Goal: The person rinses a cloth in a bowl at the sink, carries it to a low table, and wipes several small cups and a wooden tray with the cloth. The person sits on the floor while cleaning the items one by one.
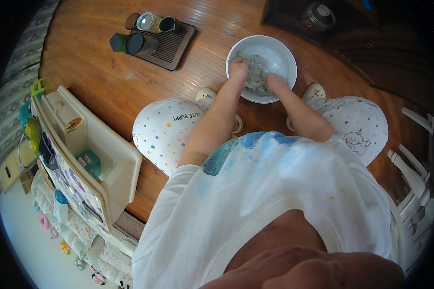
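A white round basin (293,68) stands on the floor between my feet. In it lies a wet, translucent grey-green stringy mass (257,68); what it is made of, I cannot tell. My left hand (238,70) is curled over the left side of the mass, which shows on both sides of its fingers. Low inside the basin on the right, my right hand (276,85) touches the mass, its fingers hidden from view. Both forearms reach down between my bent knees.
On the wooden floor (94,72) at upper left is a slatted tray (182,47) with several jars and cups. A cream cabinet or drawer unit (130,169) stands at left, white chair parts (412,177) at right. Dark furniture holding a glass jar (318,18) is at upper right.
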Demonstrator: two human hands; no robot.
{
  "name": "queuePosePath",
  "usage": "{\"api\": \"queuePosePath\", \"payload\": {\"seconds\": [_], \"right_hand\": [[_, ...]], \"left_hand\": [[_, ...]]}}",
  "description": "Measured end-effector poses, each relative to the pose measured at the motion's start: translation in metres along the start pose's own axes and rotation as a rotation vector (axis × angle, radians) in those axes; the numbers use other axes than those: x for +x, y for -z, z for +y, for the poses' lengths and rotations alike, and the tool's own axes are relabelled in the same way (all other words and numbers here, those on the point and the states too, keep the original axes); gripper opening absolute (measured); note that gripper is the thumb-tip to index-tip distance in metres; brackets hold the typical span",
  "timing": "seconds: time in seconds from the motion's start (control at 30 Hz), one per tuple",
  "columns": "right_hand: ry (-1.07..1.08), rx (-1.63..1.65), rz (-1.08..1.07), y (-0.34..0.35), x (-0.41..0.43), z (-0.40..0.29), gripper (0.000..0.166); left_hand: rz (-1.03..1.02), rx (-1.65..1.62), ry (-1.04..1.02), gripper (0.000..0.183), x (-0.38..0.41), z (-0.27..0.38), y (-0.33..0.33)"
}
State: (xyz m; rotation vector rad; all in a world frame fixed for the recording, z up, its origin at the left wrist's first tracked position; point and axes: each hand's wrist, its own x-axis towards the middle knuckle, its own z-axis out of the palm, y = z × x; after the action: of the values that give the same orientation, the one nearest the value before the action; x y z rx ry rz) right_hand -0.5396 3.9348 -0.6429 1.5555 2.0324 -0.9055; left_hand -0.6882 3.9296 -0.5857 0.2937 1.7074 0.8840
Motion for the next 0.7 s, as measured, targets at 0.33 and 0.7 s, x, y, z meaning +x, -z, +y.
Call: {"api": "queuePosePath", "payload": {"seconds": [0.33,0.7], "right_hand": [[0.012,-0.155,0.107,0.013,-0.018,-0.005,0.019],[0.372,-0.012,-0.093,0.088,-0.036,-0.037,0.023]], "left_hand": [[-0.01,0.062,-0.052,0.042,-0.001,0.0,0.0],[-0.309,1.283,-0.383,0.072,-0.005,-0.023,0.014]]}}
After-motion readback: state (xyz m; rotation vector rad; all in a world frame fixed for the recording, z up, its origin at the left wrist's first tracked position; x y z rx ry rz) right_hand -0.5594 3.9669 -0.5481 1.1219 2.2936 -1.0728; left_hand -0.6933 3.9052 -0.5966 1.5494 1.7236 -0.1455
